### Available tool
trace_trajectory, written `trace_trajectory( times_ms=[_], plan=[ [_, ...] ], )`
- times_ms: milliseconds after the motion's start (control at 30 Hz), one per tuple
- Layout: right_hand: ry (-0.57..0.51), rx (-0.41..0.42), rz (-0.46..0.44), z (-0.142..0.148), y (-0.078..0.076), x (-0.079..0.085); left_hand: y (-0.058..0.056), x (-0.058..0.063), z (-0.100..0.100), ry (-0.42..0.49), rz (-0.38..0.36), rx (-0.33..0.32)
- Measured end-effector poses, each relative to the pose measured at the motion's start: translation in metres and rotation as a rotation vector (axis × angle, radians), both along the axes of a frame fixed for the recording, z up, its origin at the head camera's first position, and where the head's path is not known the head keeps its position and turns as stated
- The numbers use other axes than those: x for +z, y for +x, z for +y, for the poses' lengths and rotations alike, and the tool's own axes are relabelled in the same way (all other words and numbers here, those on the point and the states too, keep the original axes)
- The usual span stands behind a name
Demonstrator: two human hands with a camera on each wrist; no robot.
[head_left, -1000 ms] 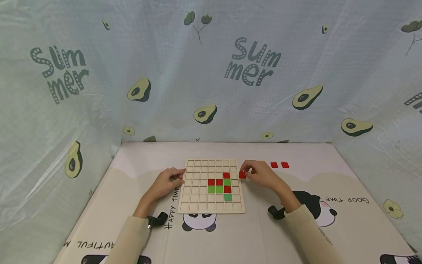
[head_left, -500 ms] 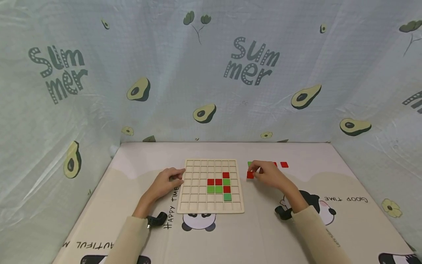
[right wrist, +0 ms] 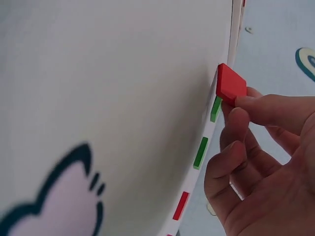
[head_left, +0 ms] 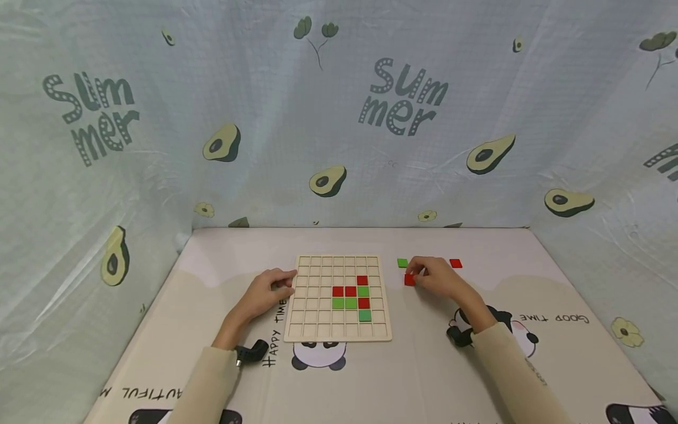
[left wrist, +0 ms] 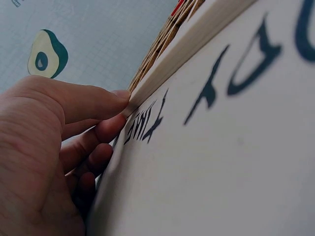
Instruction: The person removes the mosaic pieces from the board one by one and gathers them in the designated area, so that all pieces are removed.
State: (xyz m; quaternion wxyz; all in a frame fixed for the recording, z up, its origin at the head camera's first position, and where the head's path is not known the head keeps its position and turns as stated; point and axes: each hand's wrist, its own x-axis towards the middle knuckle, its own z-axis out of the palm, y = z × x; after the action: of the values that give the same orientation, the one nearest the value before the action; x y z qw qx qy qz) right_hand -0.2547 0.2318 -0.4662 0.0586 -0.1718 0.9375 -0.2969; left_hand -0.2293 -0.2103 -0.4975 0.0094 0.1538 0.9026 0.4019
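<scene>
The red tile (right wrist: pixel 231 85) could have twisted or slipped, since the right hand (head_left: pixel 435 277), just right of the board (head_left: pixel 312 291), had only a corner in its grip, pinched between thumb and fingertips. Low knuckles might have knocked the green tile (head_left: pixel 402 263) and the spare red piece (head_left: pixel 456 263) lying on the surface (head_left: pixel 402 365) beyond the board's far right corner. The left hand (head_left: pixel 263 291), its thumb and forefinger spread against the board's left edge, could have skewed the board by pressing too hard. Compared with a second earlier, the pinched tile had moved rightward from the board's edge, the green tile had come into view, and the coloured squares (head_left: pixel 351 302) on the board were unchanged.
</scene>
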Motion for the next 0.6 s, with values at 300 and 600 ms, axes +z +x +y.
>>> trace_trajectory(
  times_ms=[300,600],
  plan=[
    [0.039,0.017,0.026,-0.0033,-0.0065,-0.0003,-0.0004,0.0000,0.0000,0.005,-0.001,0.000],
    [0.078,0.018,0.013,-0.0096,-0.0099,-0.0012,-0.0013,-0.0010,0.0000,0.009,-0.002,-0.002]
  ],
)
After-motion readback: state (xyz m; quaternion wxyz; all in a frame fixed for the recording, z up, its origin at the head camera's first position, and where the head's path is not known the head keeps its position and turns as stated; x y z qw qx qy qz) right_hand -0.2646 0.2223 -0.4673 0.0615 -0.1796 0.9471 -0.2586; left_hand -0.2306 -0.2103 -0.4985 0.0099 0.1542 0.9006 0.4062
